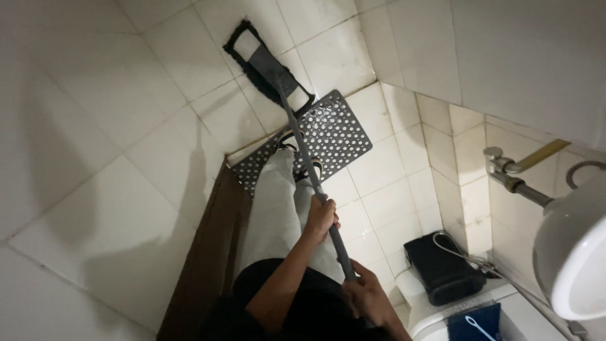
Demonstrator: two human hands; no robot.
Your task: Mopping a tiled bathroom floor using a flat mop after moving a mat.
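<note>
The mop (297,126) is a long-handled flat type. Its dark rectangular head (265,63) lies flat on the pale floor tiles (126,126), at the upper middle of the view, well apart from the person's body. The grey handle runs from the head down and to the right, toward the lower middle of the view; this is the long axis of the tool, and it slopes from the floor up to the person.

Both hands are on the handle. The left hand (320,218) is closed around the shaft at about mid-length, with the fingers wrapped fully round it. The right hand (366,297) is closed around the upper end of the shaft, close to the body. The left hand is therefore the nearer of the two to the mop head, and the head lies ahead of and away from both grips along the shaft line.

Below the shaft, the person's feet stand on a grey perforated mat (334,129), which lies just beside the mop head on the floor. A dark brown door edge (208,252) stands to the left of the legs.

At the right of the view are a tiled wall, a white basin (571,252) with a metal tap (514,167), and a black bag (442,268) resting on a white ledge.
</note>
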